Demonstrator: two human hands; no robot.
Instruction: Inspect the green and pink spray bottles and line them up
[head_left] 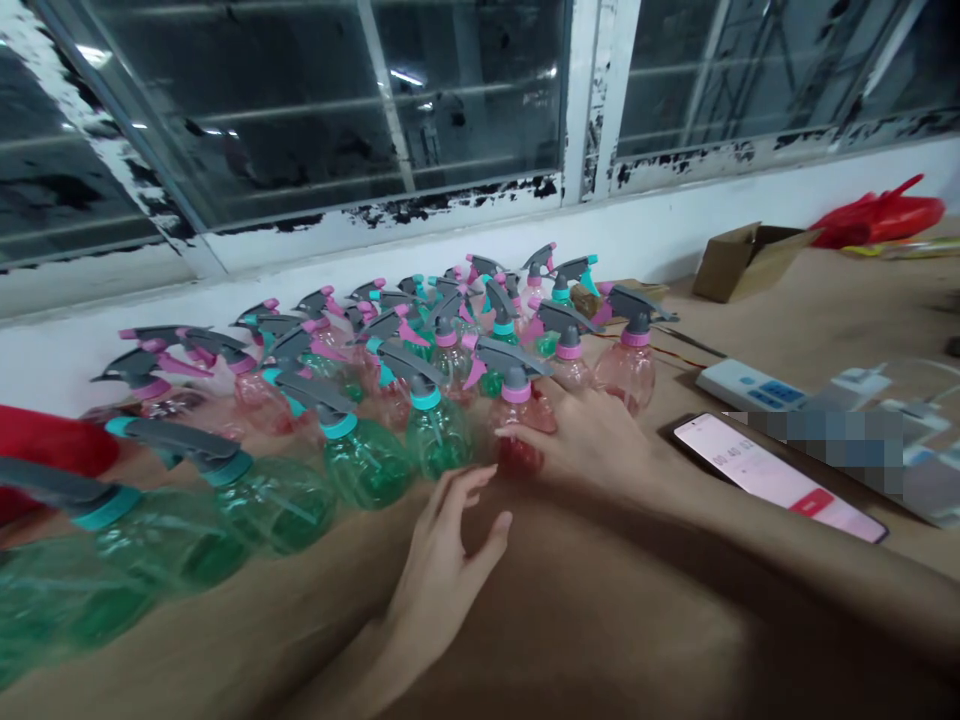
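Note:
Several spray bottles with grey triggers stand in rows along the wall, some green (439, 432), some pink. My right hand (592, 435) reaches in from the right and rests against a pink spray bottle (520, 425) at the front of the group, fingers curled round its side. My left hand (446, 570) lies just in front of the green bottles, fingers spread and relaxed, holding nothing, its fingertips close to the pink bottle's base. More green bottles (277, 500) run off to the left foreground.
A phone (776, 478) with a lit screen lies on the brown table (600, 620) right of my right hand. Behind it are a white power strip (750, 385), a cardboard box (746, 262) and red plastic (877, 218). A red sleeve (52, 442) shows at left.

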